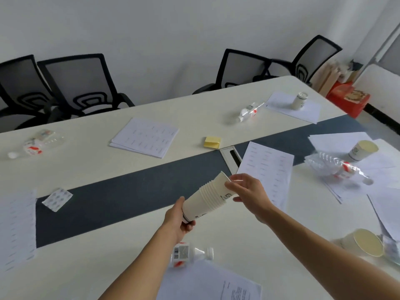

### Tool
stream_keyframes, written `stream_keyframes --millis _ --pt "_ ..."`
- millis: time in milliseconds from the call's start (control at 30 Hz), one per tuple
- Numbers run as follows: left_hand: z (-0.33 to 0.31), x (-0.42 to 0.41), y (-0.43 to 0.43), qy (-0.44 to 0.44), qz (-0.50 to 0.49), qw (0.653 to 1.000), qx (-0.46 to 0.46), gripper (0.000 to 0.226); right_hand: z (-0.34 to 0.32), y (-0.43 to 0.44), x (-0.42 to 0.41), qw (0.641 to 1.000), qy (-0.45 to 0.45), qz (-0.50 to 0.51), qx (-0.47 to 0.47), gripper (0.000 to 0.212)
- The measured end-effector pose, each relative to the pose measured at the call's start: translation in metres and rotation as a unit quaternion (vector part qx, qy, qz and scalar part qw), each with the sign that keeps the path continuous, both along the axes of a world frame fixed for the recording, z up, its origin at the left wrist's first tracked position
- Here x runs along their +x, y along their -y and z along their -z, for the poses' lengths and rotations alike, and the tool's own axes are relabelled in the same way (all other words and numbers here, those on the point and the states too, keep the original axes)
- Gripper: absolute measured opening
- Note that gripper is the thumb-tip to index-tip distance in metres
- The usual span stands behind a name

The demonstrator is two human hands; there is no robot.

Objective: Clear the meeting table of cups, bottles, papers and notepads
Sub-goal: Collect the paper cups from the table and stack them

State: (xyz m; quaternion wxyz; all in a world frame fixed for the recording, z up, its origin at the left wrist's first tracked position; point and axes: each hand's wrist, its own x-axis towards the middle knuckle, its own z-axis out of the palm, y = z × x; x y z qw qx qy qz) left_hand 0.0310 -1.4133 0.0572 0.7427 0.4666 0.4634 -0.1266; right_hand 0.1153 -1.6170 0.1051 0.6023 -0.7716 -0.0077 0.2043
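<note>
Just above the white meeting table [194, 118], both hands hold a tilted stack of nested paper cups [205, 202]. The left hand [177, 219] curls round its base; the right hand [249, 195] pinches the top cup's rim. A water bottle [190, 254] lies beside the left forearm.

You're in an office meeting room, pretty clearly: long white conference table [194, 109] with a dark centre strip [129, 198] and a cable hatch [232, 156], black mesh-back office chairs [82, 83] along the wall [151, 29], plus stacks of printed sheets [145, 137] and a yellow sticky-note pad [212, 142].
</note>
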Motion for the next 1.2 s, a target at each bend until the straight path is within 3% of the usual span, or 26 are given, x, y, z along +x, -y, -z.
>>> stream_keyframes --millis 133,467,533,633,700,800,900,1033,1133,1200 --pt "-0.009 -0.005 0.032 0.009 0.035 0.999 0.021 0.031 -0.005 0.034 -0.030 1.000 0.001 -0.029 -0.002 0.041" --pt "-0.010 -0.005 0.140 -0.004 0.135 0.989 0.056 0.033 0.007 0.166 -0.054 0.994 0.017 -0.038 -0.105 0.034" --pt "-0.011 -0.004 0.170 -0.005 0.146 0.988 0.054 0.033 0.014 0.209 -0.051 0.963 0.092 -0.009 -0.251 0.037" --pt "-0.010 -0.003 0.207 -0.006 0.141 0.989 0.050 0.032 0.024 0.267 -0.043 0.862 0.170 -0.034 -0.476 0.051" --pt "-0.007 -0.004 0.236 -0.010 0.131 0.990 0.046 0.032 0.033 0.305 -0.035 0.824 0.135 -0.089 -0.543 0.067" --pt "-0.001 -0.006 0.278 -0.019 0.110 0.993 0.044 0.032 0.058 0.351 -0.028 0.808 0.069 -0.146 -0.566 0.085" --pt "0.004 -0.009 0.299 -0.025 0.093 0.994 0.046 0.032 0.079 0.368 -0.029 0.829 0.043 -0.170 -0.532 0.084" --pt "0.004 -0.014 0.332 -0.037 0.066 0.996 0.049 0.031 0.079 0.389 -0.018 0.881 0.042 -0.137 -0.451 0.074" --pt "-0.001 -0.013 0.347 -0.041 0.051 0.996 0.057 0.032 0.061 0.400 0.001 0.952 0.014 -0.033 -0.303 0.074" --pt "-0.005 -0.007 0.351 -0.043 0.049 0.996 0.063 0.034 0.043 0.404 0.015 0.982 0.014 0.010 -0.189 0.069"
